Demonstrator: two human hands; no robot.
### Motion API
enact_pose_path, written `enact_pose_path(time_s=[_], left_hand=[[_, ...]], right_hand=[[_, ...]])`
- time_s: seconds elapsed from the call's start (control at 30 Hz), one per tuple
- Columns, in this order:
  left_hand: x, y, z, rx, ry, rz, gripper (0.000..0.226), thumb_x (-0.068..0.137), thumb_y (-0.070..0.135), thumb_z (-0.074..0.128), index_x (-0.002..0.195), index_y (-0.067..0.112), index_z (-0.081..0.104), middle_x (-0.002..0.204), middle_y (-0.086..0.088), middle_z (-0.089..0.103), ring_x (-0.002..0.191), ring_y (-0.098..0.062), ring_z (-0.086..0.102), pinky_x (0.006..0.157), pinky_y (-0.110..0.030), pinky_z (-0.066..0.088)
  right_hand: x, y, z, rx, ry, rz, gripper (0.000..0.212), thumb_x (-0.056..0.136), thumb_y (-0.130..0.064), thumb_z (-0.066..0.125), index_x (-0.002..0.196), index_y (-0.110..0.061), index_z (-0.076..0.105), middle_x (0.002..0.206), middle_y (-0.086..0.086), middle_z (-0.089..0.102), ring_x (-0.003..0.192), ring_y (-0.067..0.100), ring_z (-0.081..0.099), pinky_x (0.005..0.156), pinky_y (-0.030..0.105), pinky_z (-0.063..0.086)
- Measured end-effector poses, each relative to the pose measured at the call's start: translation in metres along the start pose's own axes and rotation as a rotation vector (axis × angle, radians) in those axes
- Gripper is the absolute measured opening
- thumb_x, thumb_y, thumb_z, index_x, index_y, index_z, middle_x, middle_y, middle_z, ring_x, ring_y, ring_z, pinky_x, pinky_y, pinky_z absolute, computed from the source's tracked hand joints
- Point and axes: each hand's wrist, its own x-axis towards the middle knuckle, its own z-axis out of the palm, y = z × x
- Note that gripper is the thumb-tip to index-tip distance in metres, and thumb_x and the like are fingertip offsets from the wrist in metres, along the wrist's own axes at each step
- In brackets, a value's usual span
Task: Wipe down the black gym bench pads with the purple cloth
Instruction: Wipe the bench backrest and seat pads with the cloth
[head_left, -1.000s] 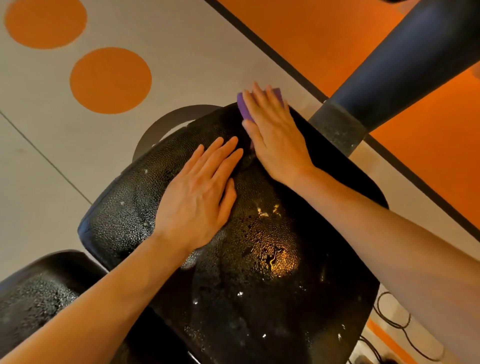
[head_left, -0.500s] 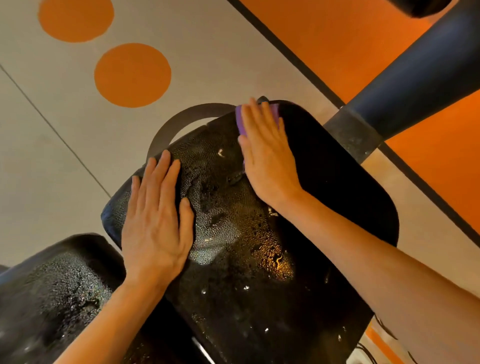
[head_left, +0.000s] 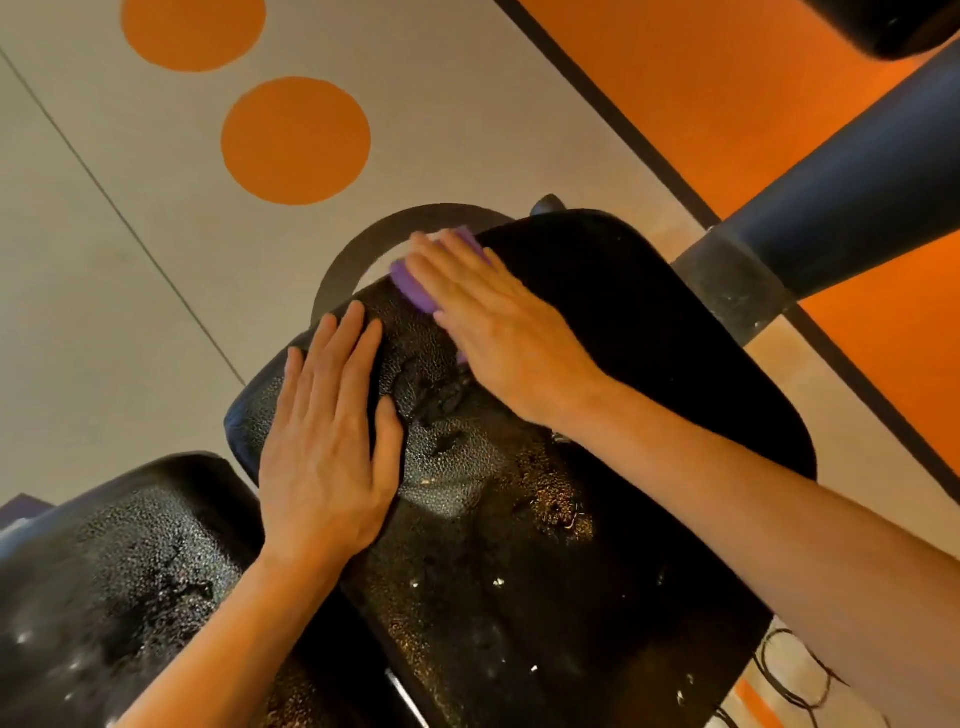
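Note:
A large black bench pad (head_left: 623, 364) fills the middle of the view, its left and lower parts covered in water droplets. My right hand (head_left: 498, 332) lies flat on the purple cloth (head_left: 413, 288) and presses it against the pad's far left edge; most of the cloth is hidden under the palm. My left hand (head_left: 332, 441) rests flat on the pad's left side with fingers together and nothing in it. A second black pad (head_left: 114, 582), also wet, sits at the lower left.
A thick dark machine post (head_left: 831, 192) rises at the upper right beside the pad. A curved dark frame piece (head_left: 363, 244) shows behind the pad's far edge. The floor is grey with orange circles (head_left: 296, 140). Black cables (head_left: 789, 675) lie at the lower right.
My right hand has slid the purple cloth leftward along the pad's far edge. My left hand shifted from the pad's middle to its left side and now stays there.

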Motion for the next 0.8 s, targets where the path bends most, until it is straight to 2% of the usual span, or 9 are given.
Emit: enact_pose_path(time_s=[0.07,0.17,0.2,0.27,0.37,0.47,0.57,0.67,0.8], left_hand=[[0.0,-0.001,0.0,-0.01,0.019,0.005,0.056,0.098,0.03,0.037,0.151,0.014,0.028,0.161,-0.001,0.022,0.151,-0.014,0.01,0.124,-0.033,0.004],[0.0,0.0,0.002,-0.009,0.038,-0.001,0.056,0.098,0.029,0.037,0.151,0.013,0.029,0.161,0.0,0.022,0.151,-0.014,0.011,0.124,-0.034,0.005],[0.0,0.0,0.002,-0.007,0.043,-0.004,0.056,0.098,0.028,0.037,0.151,0.013,0.029,0.161,0.0,0.022,0.151,-0.014,0.011,0.124,-0.034,0.005],[-0.001,0.0,0.002,-0.002,0.045,0.002,0.055,0.098,0.028,0.036,0.151,0.012,0.029,0.16,-0.002,0.023,0.151,-0.015,0.011,0.124,-0.035,0.005],[-0.001,-0.001,0.003,-0.001,0.051,0.019,0.055,0.099,0.029,0.036,0.151,0.011,0.029,0.16,-0.003,0.023,0.151,-0.016,0.011,0.124,-0.034,0.005],[-0.002,-0.001,0.003,-0.002,0.057,0.016,0.055,0.099,0.029,0.035,0.151,0.012,0.029,0.16,-0.002,0.023,0.151,-0.016,0.012,0.124,-0.035,0.005],[-0.001,0.0,0.003,0.01,0.067,0.015,0.055,0.099,0.028,0.035,0.151,0.012,0.029,0.16,-0.002,0.023,0.151,-0.016,0.012,0.124,-0.035,0.006],[-0.003,0.001,0.002,0.017,0.064,0.013,0.055,0.099,0.028,0.035,0.151,0.011,0.029,0.16,-0.003,0.024,0.151,-0.016,0.012,0.124,-0.035,0.006],[-0.003,0.0,0.003,0.001,0.069,0.029,0.054,0.1,0.028,0.034,0.151,0.011,0.029,0.16,-0.004,0.023,0.151,-0.017,0.012,0.124,-0.036,0.007]], right_hand=[[-0.011,0.049,-0.02,-0.024,0.02,0.223,0.062,0.094,-0.004,0.048,0.15,-0.015,0.021,0.159,0.008,0.019,0.147,0.022,0.011,0.121,0.042,0.01],[-0.017,0.067,-0.034,-0.014,0.061,0.498,0.05,0.104,-0.015,0.029,0.151,-0.016,0.016,0.16,0.003,0.013,0.148,0.019,0.007,0.122,0.039,0.008],[-0.012,0.046,-0.023,-0.086,0.111,0.483,0.05,0.102,-0.015,0.028,0.151,-0.014,0.019,0.159,0.004,0.017,0.148,0.022,0.013,0.122,0.04,0.012],[0.0,-0.006,0.004,-0.124,0.147,0.255,0.05,0.099,-0.013,0.033,0.148,-0.013,0.026,0.156,0.007,0.028,0.145,0.025,0.023,0.119,0.043,0.02],[-0.001,-0.02,0.008,-0.047,0.002,-0.014,0.053,0.098,-0.013,0.038,0.149,-0.011,0.025,0.158,0.007,0.022,0.148,0.021,0.013,0.122,0.039,0.012],[-0.013,0.048,-0.025,-0.064,-0.007,0.243,0.058,0.098,-0.007,0.04,0.151,-0.015,0.018,0.16,0.005,0.014,0.148,0.02,0.008,0.122,0.043,0.01],[-0.007,0.06,-0.032,0.029,0.062,0.492,0.048,0.105,-0.019,0.028,0.152,-0.016,0.017,0.161,0.003,0.01,0.149,0.018,0.003,0.122,0.041,0.006],[-0.002,0.009,-0.008,0.031,0.068,0.315,0.049,0.104,-0.019,0.029,0.151,-0.015,0.017,0.16,0.003,0.011,0.149,0.019,0.004,0.122,0.039,0.004],[-0.095,-0.027,0.003,0.006,0.001,0.119,0.053,0.099,-0.017,0.038,0.15,-0.013,0.023,0.159,0.002,0.018,0.149,0.017,0.011,0.122,0.036,0.009]])
